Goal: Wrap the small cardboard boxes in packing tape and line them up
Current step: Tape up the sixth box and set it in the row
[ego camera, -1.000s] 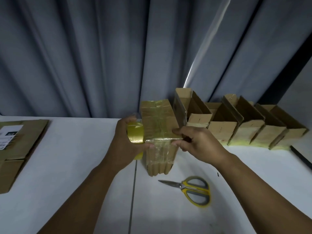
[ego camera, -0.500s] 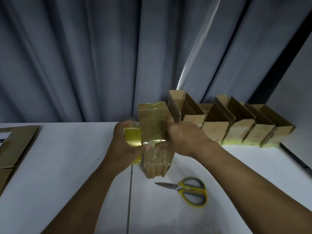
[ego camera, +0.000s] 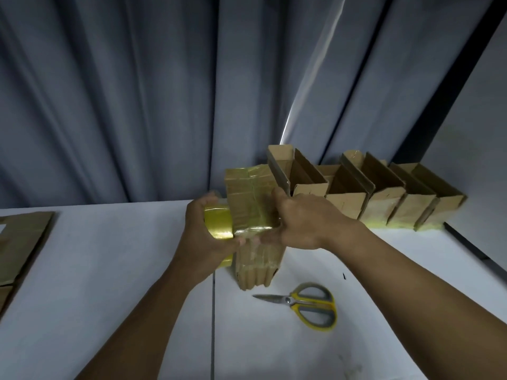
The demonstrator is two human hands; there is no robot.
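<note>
1. The box (ego camera: 252, 204) being wrapped stands upright at the middle of the white table (ego camera: 109, 270). Its lower end is down by the seam in the table top, and its top leans slightly toward the far side.
2. Glossy yellowish tape already covers the upper part of the box, and a band of it crosses the face about halfway down. The ribbed lower part shows brown through a clear layer.
3. The left hand (ego camera: 203, 237) grips the tape roll (ego camera: 219, 224). Its fingers curl over the far edge and the thumb lies along the near side, with the roll pressed against the left side of the box.
4. The right hand (ego camera: 299, 223) clasps the right side of the box. The thumb points up along the edge, and the fingers curl in under the tape band, touching it close to the left thumb.
5. A row of boxes (ego camera: 384, 198) runs along the far right of the table against the curtain (ego camera: 137, 91). They are open-topped, touch one another, and have pale yellowish tape on their lower fronts.
6. The leftmost box of that row sits just behind the right hand, close to the one being held.
7. Scissors (ego camera: 310, 305) with yellow and grey handles lie flat on the table, near and to the right of the box. Their blades are closed and point left.
8. Flattened cardboard (ego camera: 22, 242) lies at the left edge of the table, well apart from the hands.
</note>
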